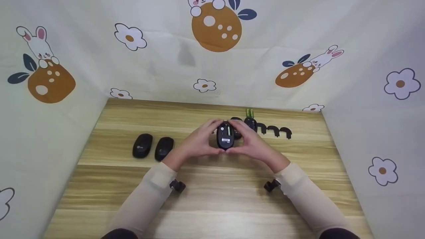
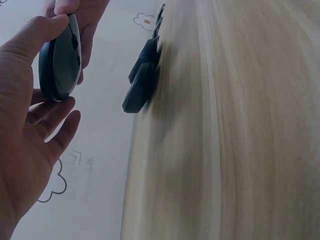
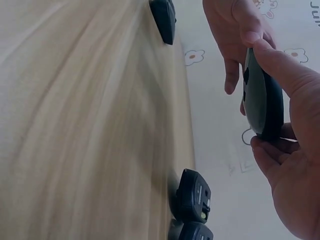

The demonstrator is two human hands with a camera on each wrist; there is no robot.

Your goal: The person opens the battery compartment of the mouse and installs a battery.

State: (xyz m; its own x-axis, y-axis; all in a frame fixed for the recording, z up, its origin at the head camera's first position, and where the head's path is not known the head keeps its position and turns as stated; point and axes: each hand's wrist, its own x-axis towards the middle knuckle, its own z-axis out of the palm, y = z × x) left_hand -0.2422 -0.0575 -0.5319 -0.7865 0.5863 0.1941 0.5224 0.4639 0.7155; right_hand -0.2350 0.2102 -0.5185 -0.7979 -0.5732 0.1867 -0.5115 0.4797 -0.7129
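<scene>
Left hand (image 1: 202,140) and right hand (image 1: 251,141) curled, I've got the mouse (image 1: 225,136) gripped midway between them, off the table (image 1: 215,202), underside facing me, long axis running away from me.

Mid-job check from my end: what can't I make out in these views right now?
- Print on the held mouse's label: too small in the head view.
- Mouse just behind it: partly hidden in the head view by the right hand.
- Lettering on the leftmost mouse: too blurred in the head view.
- Bottommost mouse: cut off by the right wrist view's lower edge.
</scene>
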